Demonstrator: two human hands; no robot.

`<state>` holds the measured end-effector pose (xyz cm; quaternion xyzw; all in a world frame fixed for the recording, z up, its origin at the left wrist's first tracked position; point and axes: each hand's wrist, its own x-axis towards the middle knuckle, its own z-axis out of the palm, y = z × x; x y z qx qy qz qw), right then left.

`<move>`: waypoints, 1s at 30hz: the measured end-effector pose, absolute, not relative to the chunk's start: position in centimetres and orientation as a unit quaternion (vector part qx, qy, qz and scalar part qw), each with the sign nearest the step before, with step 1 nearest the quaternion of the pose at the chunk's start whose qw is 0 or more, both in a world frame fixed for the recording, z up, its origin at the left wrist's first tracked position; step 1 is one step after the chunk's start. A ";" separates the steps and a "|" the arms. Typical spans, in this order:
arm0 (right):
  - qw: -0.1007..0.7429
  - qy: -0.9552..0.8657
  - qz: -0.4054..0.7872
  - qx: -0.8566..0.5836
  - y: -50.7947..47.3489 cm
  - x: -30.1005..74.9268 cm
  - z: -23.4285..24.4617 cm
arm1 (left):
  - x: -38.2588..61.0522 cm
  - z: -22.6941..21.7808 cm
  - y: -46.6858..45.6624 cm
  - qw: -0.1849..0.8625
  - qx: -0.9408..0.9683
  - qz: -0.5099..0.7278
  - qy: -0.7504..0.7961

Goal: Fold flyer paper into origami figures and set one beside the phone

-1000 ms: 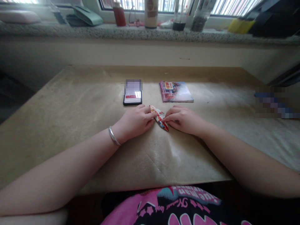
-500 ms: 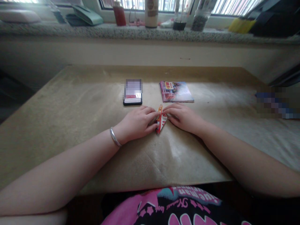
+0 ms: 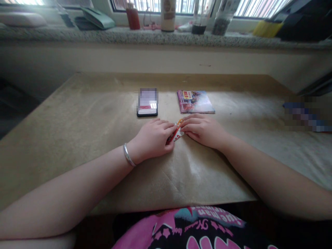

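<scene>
A small piece of folded paper [image 3: 178,134], printed in red, white and orange, lies at a slant on the table between my hands. My left hand [image 3: 157,138], with a silver bangle at its wrist, grips the paper's lower left end between thumb and fingers. From the other side my right hand [image 3: 203,129] is closed on the upper right end, its fingertips pressed over it. Both hands hide part of the paper, so its full folded shape does not show.
Beyond my hands lie a phone [image 3: 147,113] and a stack of colourful printed sheets [image 3: 201,102]. A blurred bluish item [image 3: 301,116] is at the table's right side. Bottles and jars, among them a red container [image 3: 133,19], line the stone windowsill [image 3: 145,37] behind the table [image 3: 77,138].
The paper has turned from nearly upright in view to a slant, its lower end swinging left. My left hand has shifted slightly down, and my right fingers now cover more of the upper end.
</scene>
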<state>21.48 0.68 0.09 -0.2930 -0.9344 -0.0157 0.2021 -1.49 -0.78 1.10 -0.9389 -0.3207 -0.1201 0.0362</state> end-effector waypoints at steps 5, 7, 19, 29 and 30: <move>0.185 -0.938 -0.053 -0.288 0.4 21.3 0.2 | -2.0 0.9 0.0 0.063 -0.945 -0.125 -0.294; 0.173 -0.938 -0.073 -0.290 0.3 21.1 0.3 | -2.3 0.8 0.3 0.067 -0.948 -0.128 -0.283; 0.094 -0.932 -0.149 -0.317 -0.8 19.7 0.7 | -2.8 0.7 1.8 0.016 -0.955 -0.162 -0.248; 0.093 -0.929 -0.142 -0.328 -0.8 19.3 0.8 | -2.2 0.8 1.4 0.072 -0.957 -0.147 -0.240; 0.104 -0.928 -0.135 -0.332 -0.8 19.3 0.7 | -2.2 0.7 1.4 0.069 -0.958 -0.148 -0.237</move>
